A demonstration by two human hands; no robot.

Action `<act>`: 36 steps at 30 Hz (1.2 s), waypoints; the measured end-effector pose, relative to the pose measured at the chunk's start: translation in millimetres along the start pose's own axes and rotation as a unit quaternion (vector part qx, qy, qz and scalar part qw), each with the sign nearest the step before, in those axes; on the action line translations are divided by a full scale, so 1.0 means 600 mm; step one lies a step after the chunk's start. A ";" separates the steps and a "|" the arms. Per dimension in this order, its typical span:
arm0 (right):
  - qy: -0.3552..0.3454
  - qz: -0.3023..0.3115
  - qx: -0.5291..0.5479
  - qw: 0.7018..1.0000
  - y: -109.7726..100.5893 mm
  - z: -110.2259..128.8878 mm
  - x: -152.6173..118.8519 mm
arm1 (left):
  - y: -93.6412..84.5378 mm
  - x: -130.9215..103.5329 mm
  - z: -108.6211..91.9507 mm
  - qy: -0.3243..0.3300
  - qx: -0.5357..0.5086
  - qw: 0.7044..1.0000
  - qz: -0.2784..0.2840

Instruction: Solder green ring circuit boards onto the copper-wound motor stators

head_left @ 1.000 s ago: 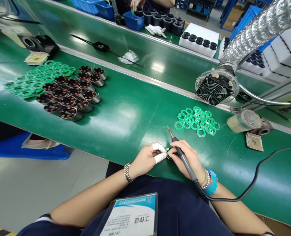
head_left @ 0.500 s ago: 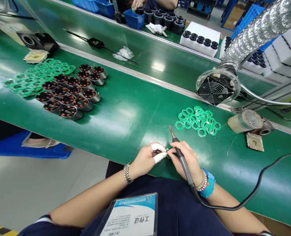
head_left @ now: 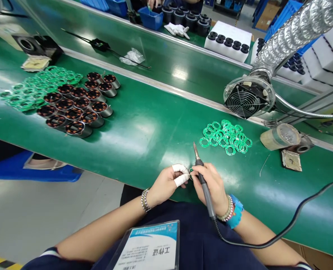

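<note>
My left hand [head_left: 167, 184], with white tape on thumb and forefinger, is closed on the edge of a small green ring board [head_left: 191, 171]. The fingertips of my right hand [head_left: 212, 186] touch the board's other side, and the same hand holds a soldering iron [head_left: 205, 189], its tip pointing up and away from me. Much of the board is hidden by the fingers. Beyond my right hand lies a loose pile of green ring boards [head_left: 225, 135]. To the left stand several metal stators with copper windings [head_left: 78, 108], beside a larger stack of green boards [head_left: 34, 88].
A fan with a foil duct [head_left: 243, 101] hangs at the right, above the bench. Below it are a jar [head_left: 280, 137] and a sponge tray [head_left: 291, 160]. The iron's black cable [head_left: 295, 212] runs off right. A person's hand [head_left: 154, 3] shows beyond the divider.
The soldering iron's handle has swung slightly left at its lower end, and my right hand has shifted a little left. The view has moved slightly.
</note>
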State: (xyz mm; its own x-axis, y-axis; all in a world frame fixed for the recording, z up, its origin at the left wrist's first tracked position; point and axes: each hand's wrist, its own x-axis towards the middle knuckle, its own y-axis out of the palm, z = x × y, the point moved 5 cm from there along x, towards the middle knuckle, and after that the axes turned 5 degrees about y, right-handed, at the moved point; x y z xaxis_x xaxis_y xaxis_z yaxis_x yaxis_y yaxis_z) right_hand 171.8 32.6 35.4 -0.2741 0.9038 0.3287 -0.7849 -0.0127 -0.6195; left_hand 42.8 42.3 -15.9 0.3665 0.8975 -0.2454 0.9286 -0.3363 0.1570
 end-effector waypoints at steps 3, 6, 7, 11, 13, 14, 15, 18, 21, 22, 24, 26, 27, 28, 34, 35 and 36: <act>0.029 -0.010 0.024 0.999 -0.028 -0.002 0.000 | -0.001 0.000 0.009 -0.035 -0.026 0.999 0.012; 0.041 -0.004 0.060 0.997 -0.060 -0.004 -0.002 | -0.003 0.002 0.014 -0.046 -0.023 0.998 0.020; 0.034 0.007 0.070 0.997 -0.068 -0.004 -0.004 | -0.003 0.002 0.014 -0.045 -0.020 0.999 0.021; 0.012 0.027 0.088 0.996 -0.089 -0.002 -0.012 | -0.004 0.003 0.014 -0.043 -0.005 0.999 0.020; 0.026 0.029 0.102 0.994 -0.092 -0.004 -0.015 | -0.004 0.003 0.014 -0.043 0.004 0.999 0.020; 0.032 0.031 0.108 0.993 -0.092 -0.005 -0.017 | -0.005 0.003 0.014 -0.043 0.008 0.999 0.020; 0.036 0.033 0.114 0.992 -0.091 -0.006 -0.018 | -0.005 0.003 0.013 -0.043 0.012 0.999 0.021; 0.042 0.034 0.123 0.991 -0.088 -0.008 -0.021 | -0.005 0.004 0.014 -0.043 0.017 0.999 0.021; 0.045 0.037 0.127 0.990 -0.085 -0.010 -0.022 | -0.005 0.004 0.015 -0.043 0.013 0.999 0.020; 0.046 0.039 0.127 0.990 -0.085 -0.010 -0.022 | -0.005 0.004 0.016 -0.043 0.012 0.999 0.019; 0.045 0.042 0.127 0.990 -0.084 -0.011 -0.022 | -0.005 0.004 0.017 -0.045 0.012 0.999 0.018; 0.040 0.044 0.128 0.990 -0.083 -0.011 -0.022 | -0.006 0.004 0.019 -0.046 0.018 0.999 0.020; 0.038 0.044 0.129 0.990 -0.082 -0.012 -0.022 | -0.006 0.004 0.020 -0.046 0.021 0.998 0.021; 0.036 0.045 0.130 0.990 -0.082 -0.012 -0.022 | -0.006 0.004 0.020 -0.046 0.024 0.998 0.021; 0.029 0.040 0.128 0.991 -0.084 -0.010 -0.020 | -0.007 0.004 0.023 -0.042 0.024 0.999 0.018; 0.031 0.037 0.128 0.991 -0.086 -0.012 -0.022 | -0.007 0.004 0.023 -0.042 0.024 0.999 0.019; 0.034 0.032 0.128 0.991 -0.088 -0.014 -0.023 | -0.007 0.004 0.023 -0.043 0.024 0.999 0.019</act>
State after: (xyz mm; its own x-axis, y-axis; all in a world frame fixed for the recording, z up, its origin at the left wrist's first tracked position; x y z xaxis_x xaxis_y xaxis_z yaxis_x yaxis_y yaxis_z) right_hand 221.9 24.3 57.6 -0.2961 0.9243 0.2409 -0.8849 -0.1706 -0.4334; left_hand 40.8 41.6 -30.4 0.4033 0.8566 -0.3218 0.9149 -0.3848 0.1223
